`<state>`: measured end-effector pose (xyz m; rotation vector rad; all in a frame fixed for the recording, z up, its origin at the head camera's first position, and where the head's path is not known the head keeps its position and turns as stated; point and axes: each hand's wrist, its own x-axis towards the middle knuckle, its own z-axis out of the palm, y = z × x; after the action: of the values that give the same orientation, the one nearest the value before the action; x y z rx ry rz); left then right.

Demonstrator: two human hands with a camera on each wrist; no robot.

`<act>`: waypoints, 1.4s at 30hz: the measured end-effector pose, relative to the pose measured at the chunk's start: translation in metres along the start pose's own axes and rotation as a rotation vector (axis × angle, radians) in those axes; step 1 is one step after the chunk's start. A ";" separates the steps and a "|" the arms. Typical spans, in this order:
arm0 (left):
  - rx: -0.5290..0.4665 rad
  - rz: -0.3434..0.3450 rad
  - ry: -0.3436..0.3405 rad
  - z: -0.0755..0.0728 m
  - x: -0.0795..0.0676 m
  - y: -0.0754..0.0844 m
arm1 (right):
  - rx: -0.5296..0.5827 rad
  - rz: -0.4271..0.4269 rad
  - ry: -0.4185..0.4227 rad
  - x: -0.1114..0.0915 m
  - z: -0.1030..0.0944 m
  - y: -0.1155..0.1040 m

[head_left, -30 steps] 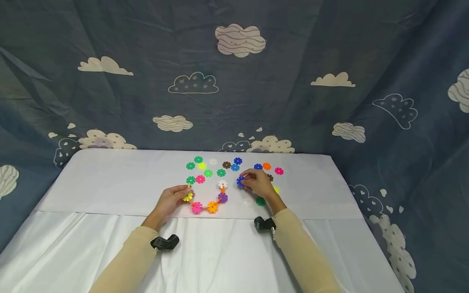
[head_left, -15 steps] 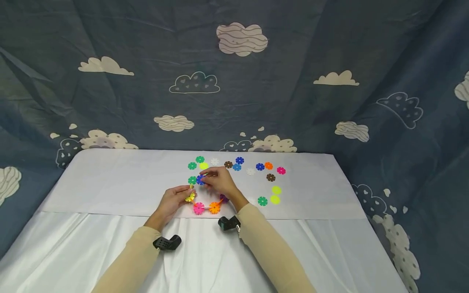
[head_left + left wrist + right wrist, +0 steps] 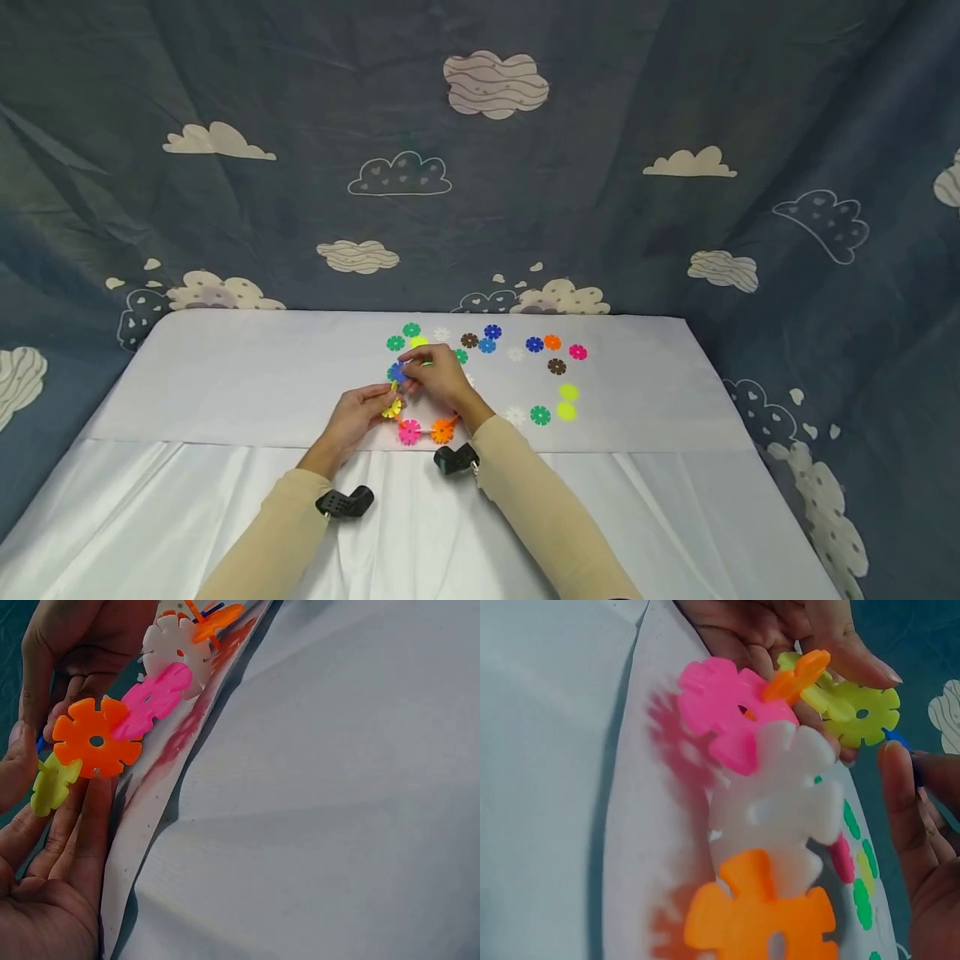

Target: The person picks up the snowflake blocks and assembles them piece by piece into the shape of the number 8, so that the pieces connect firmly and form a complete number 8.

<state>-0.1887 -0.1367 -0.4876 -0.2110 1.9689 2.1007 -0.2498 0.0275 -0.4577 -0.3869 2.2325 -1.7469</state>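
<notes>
A chain of notched, flower-shaped plastic interlocking discs hangs from my left hand (image 3: pixel 356 421), which pinches a yellow disc (image 3: pixel 877 712) at its end. Pink (image 3: pixel 705 682), white (image 3: pixel 810 814) and orange (image 3: pixel 739 922) discs follow along it, slotted edge to edge at angles. Between thumb and fingers my right hand (image 3: pixel 442 379) pinches a blue disc (image 3: pixel 397 372). Its blue edge (image 3: pixel 895 737) meets the yellow disc's rim in the right wrist view. Most of the blue disc is hidden behind fingers in both wrist views.
Loose discs lie on the white-covered table (image 3: pixel 225 383) beyond and right of my hands, among them green (image 3: pixel 540 415), brown (image 3: pixel 557 366), pink (image 3: pixel 578 352) and yellow (image 3: pixel 566 411) ones. A dark cloud-patterned curtain (image 3: pixel 562 233) hangs behind the table's far edge.
My right hand has carried the blue disc leftward from the right of the chain to the yellow end beside my left hand. The left hand keeps its hold, almost in place.
</notes>
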 end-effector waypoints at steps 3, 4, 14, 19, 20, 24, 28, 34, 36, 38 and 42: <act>-0.019 0.032 -0.016 0.002 0.001 0.002 | 0.001 -0.013 -0.020 -0.003 -0.002 -0.005; -0.025 0.042 -0.011 0.003 0.001 0.002 | 0.002 -0.016 -0.022 -0.003 -0.002 -0.006; 0.000 0.048 0.031 0.011 0.001 0.000 | -0.013 0.019 -0.014 -0.003 -0.002 -0.002; 0.003 0.008 -0.030 0.007 0.001 -0.001 | -0.063 0.035 -0.027 -0.007 0.000 -0.002; -0.013 -0.004 -0.037 0.006 0.000 -0.001 | -0.079 0.035 -0.036 -0.007 0.001 -0.002; -0.049 -0.037 0.003 0.003 -0.001 0.001 | -0.142 -0.020 -0.084 -0.011 -0.004 -0.002; 0.000 -0.034 0.053 0.002 -0.002 0.004 | -0.247 -0.071 -0.055 -0.023 -0.035 -0.001; 0.048 -0.035 0.029 -0.002 -0.001 0.009 | -0.532 0.021 0.012 -0.053 -0.109 0.013; 0.058 -0.048 0.017 -0.004 -0.001 0.011 | -0.598 0.099 -0.007 -0.062 -0.125 0.019; 0.063 -0.073 0.014 -0.005 -0.001 0.012 | -0.645 0.161 -0.043 -0.071 -0.135 0.024; 0.059 -0.121 0.020 -0.005 -0.001 0.012 | -0.696 0.184 -0.097 -0.082 -0.140 0.033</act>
<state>-0.1917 -0.1428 -0.4768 -0.3323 1.9732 1.9703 -0.2285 0.1915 -0.4537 -0.3737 2.6428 -0.8024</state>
